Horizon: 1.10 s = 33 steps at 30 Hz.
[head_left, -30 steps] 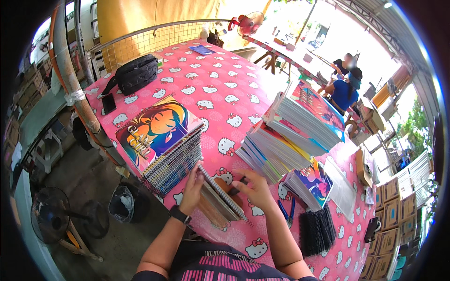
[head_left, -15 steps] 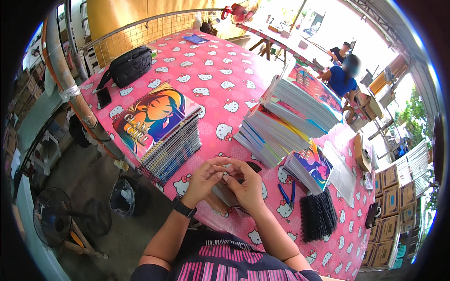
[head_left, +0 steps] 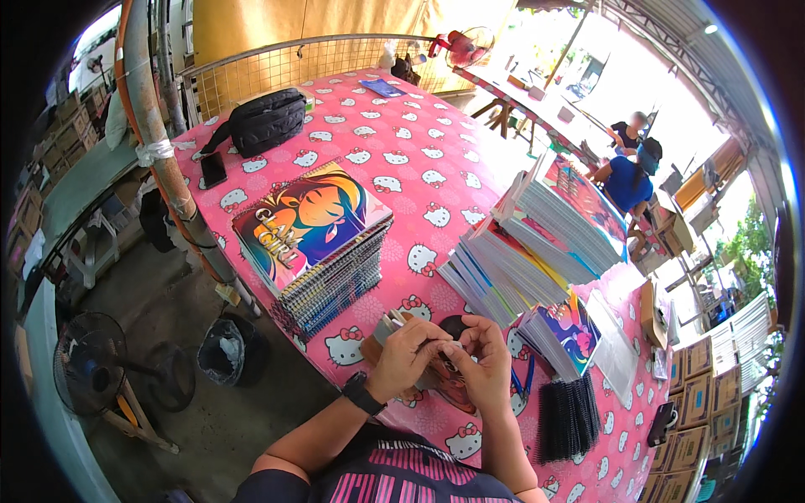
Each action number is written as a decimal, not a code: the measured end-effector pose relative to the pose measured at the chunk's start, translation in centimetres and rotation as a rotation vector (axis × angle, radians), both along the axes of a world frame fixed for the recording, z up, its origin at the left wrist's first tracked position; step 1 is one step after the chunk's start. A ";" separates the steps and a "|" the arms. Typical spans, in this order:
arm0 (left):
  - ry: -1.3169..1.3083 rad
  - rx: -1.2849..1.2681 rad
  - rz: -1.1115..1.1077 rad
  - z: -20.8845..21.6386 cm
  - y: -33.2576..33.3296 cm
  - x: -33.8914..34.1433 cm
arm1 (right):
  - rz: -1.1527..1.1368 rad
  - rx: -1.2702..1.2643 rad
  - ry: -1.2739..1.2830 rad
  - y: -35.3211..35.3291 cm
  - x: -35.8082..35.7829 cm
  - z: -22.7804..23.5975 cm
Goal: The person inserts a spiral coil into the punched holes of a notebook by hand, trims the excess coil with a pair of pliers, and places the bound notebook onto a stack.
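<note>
My left hand (head_left: 411, 359), with a dark watch on its wrist, and my right hand (head_left: 484, 369) meet over the near edge of the table. Both have thumb and fingers pinched together at a small pale thing I cannot make out. Beneath them, partly hidden, lie a brown wooden piece (head_left: 371, 349) and something with a printed cover. A dark rounded object (head_left: 454, 325) shows just beyond the fingers. Blue-handled pliers (head_left: 523, 382) lie right of my right hand. Past them is a bundle of black spiral binding coils (head_left: 568, 423).
A stack of spiral notebooks (head_left: 314, 226) stands at left, with taller page stacks (head_left: 537, 243) and a small stack (head_left: 562, 335) at right. A black bag (head_left: 267, 124) and phone (head_left: 214, 170) lie far left. A pole (head_left: 159, 168) borders the table; two people (head_left: 625, 180) sit beyond.
The view has shifted, so the table things sit lower and further right. My hands have turned and drawn slightly apart at the wrists, fingertips still meeting; more of what lies beneath shows.
</note>
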<state>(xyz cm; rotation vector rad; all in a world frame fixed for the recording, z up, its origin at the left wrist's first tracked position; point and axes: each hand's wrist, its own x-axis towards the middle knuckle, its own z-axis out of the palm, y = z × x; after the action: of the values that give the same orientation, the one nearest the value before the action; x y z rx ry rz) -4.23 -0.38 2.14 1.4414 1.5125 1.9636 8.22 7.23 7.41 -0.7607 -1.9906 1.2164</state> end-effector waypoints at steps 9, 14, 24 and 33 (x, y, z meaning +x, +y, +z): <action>0.091 0.045 0.088 1.2 0.3 0.0 | -0.107 0.158 0.031 -1.4 -0.6 1.8; 0.168 0.124 0.667 3.4 -0.9 -1.0 | -0.089 0.151 0.415 -0.4 0.4 6.9; -0.419 0.373 0.512 10.5 -9.8 -13.3 | 0.046 -0.127 0.751 4.6 -13.7 10.8; -0.120 0.029 0.635 0.6 -9.3 -27.8 | -0.094 0.357 0.399 6.9 -22.4 -3.2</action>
<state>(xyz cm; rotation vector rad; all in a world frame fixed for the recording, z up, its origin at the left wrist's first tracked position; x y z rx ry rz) -32.05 -9.69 2.73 0.8852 2.0666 2.3586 -14.18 14.17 4.26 -0.3912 -1.7475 0.8454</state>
